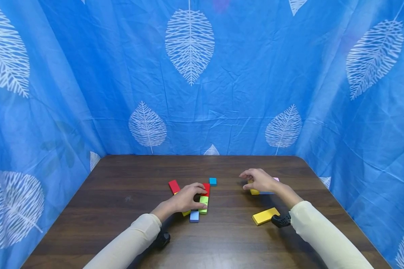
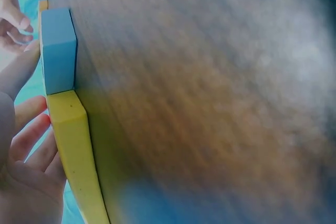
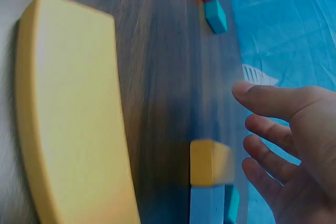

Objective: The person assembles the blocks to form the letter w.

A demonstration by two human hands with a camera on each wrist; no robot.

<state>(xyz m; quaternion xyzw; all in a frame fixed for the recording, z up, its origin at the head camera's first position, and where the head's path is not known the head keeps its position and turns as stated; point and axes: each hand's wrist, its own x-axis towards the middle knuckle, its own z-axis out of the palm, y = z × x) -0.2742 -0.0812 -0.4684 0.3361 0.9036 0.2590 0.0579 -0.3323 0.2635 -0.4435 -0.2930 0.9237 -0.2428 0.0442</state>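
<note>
My left hand (image 1: 186, 198) hovers low over a cluster of coloured wooden blocks, thumb and fingers spread. Its thumb is at a light green block (image 1: 204, 201), and its fingertips reach a red block (image 1: 207, 188). A yellow block (image 2: 76, 150) and a light blue block (image 2: 59, 51) lie beside that hand in the left wrist view. Over at the right, my right hand (image 1: 262, 181) is above an orange-yellow block (image 3: 202, 163) joined end to end with a blue block (image 3: 206, 203). Nothing shows between its loosely bent fingers. The hand partly hides this group in the head view.
A long yellow block (image 1: 265, 216) lies near the right wrist. Another red block (image 1: 174, 186) sticks out behind the left hand, and a small blue block (image 1: 213, 182) sits beyond the cluster. Blue leaf-patterned cloth (image 1: 222, 82) hangs around the brown table (image 1: 128, 209).
</note>
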